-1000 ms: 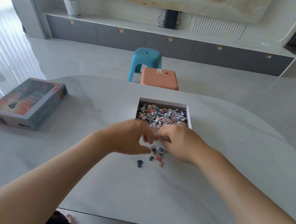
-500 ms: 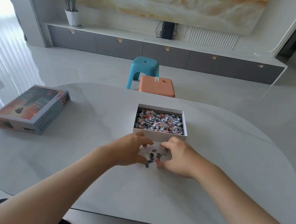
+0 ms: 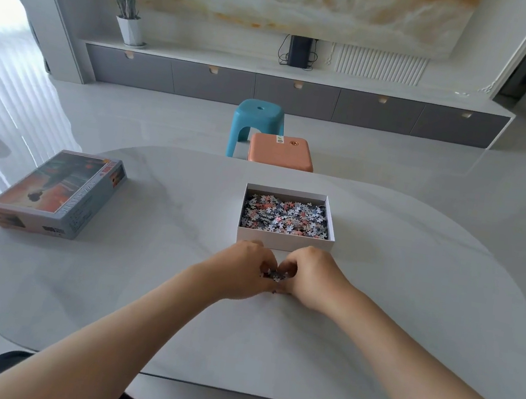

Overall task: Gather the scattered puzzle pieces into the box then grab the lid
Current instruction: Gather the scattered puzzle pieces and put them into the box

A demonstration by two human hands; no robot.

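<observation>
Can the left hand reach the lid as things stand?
Probably yes: the lid lies alone on the left, only bare tabletop between it and the left hand. That hand is busy, cupping loose pieces with the right hand.

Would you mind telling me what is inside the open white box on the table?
The box holds a loose heap of puzzle pieces in pink, grey and white; they cover its floor, so anything beneath them cannot be seen.
</observation>
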